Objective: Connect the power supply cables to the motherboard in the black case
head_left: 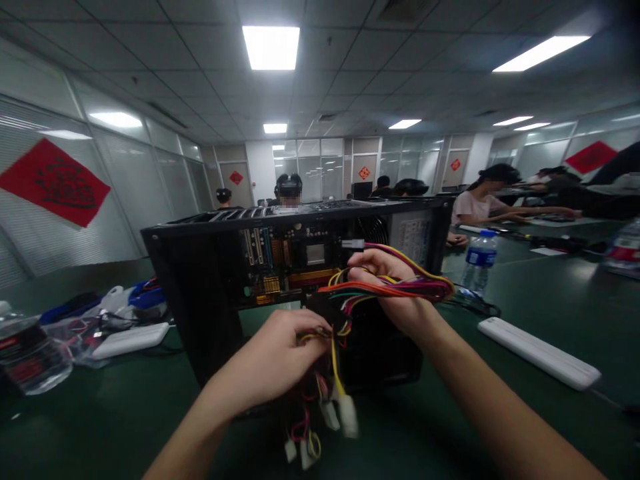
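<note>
An opened black computer case (193, 300) stands before me, its motherboard (295, 257) and power supply (410, 233) showing through the side. A bundle of coloured power cables (425, 288) loops out at the right, and my right hand (395, 280) is closed around it. Lower and to the left, my left hand (287, 347) pinches some of the thinner wires from the same bundle. White plug connectors (349, 417) dangle beneath my left hand, slightly blurred. A dark connector (353, 245) sticks out just above my right fingers. The wires inside my left grip are partly hidden.
On the green table (550, 287), a white power strip (540, 353) and water bottle (480, 257) stand right of the case. Left are another bottle (35, 353), a white strip (131, 340) and plastic bags (83, 330). A person (483, 200) sits at the far right.
</note>
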`<state>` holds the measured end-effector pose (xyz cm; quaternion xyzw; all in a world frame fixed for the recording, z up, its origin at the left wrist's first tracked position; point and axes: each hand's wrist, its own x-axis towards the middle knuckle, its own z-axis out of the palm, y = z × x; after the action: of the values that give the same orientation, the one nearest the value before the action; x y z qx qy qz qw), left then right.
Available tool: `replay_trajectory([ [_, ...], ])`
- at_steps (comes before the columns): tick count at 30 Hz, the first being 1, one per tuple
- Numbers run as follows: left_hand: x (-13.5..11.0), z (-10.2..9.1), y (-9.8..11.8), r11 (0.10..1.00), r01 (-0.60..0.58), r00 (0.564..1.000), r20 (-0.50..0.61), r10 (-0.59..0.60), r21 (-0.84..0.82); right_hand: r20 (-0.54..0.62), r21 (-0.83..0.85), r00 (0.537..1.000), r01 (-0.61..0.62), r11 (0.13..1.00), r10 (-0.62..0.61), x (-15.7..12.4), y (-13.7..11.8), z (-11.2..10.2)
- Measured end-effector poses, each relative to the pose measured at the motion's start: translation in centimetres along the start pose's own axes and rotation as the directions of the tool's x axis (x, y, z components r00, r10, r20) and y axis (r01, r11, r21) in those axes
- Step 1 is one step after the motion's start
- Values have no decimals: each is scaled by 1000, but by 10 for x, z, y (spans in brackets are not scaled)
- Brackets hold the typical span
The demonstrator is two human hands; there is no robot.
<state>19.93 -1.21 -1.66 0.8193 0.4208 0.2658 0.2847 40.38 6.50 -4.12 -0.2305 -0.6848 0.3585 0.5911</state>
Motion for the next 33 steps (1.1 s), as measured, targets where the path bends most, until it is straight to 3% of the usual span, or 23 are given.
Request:
replay_trajectory([
  [3, -4, 9, 6, 999, 10, 989, 150, -16, 36, 57, 39, 998, -25, 999, 23, 1, 1, -2],
  [5, -5, 11, 4, 999, 24, 985, 168, -30, 37, 60, 57, 997, -41, 998, 38, 0, 1, 0],
  [7, -4, 9, 0, 999, 32, 994, 101, -32, 7, 38, 49, 998, -47, 998, 45, -1, 2, 2],
  [9, -5, 3, -4, 1000, -21, 997, -73, 21, -3, 44, 22, 998, -46, 999, 45, -2, 2, 3],
  [11, -6, -4, -5, 988, -132, 960, -237, 148, 83, 79, 7, 996, -35, 999, 34, -3, 1, 4],
  [15, -11, -17, -4, 927, -276, 905, -256, 340, 255, 149, -24, 988, 31, 999, -27, -4, -8, 4],
  [19, -15, -26, -7, 956, -243, 867, -405, 291, 166, 212, 95, 975, 53, 994, -72, -2, -9, 0],
  [21, -19, -33, -8, 970, -226, 914, -325, 242, 86, 182, 155, 981, 36, 987, -64, 0, -4, -1],
  [23, -26, -41, -9, 981, -186, 977, -94, 191, 57, 124, 150, 992, 6, 989, -25, 0, 3, 0],
  [26, -40, -52, -11, 988, -9, 982, 186, -19, 152, 55, 93, 998, 0, 996, -5, -1, 12, 5],
  [27, -43, -55, -13, 979, 46, 976, 201, -87, 201, 43, 74, 999, 7, 997, -10, -2, 13, 8],
  [29, -46, -57, -16, 956, 97, 984, 114, -133, 278, 34, 33, 999, 15, 999, -17, -5, 14, 12],
  [31, -44, -53, -18, 946, 69, 998, -15, -68, 316, 63, -20, 998, 12, 1000, -11, -7, 12, 16],
  [33, -38, -44, -15, 956, 16, 998, -64, 3, 293, 133, -75, 991, 25, 997, -15, -10, 10, 18],
])
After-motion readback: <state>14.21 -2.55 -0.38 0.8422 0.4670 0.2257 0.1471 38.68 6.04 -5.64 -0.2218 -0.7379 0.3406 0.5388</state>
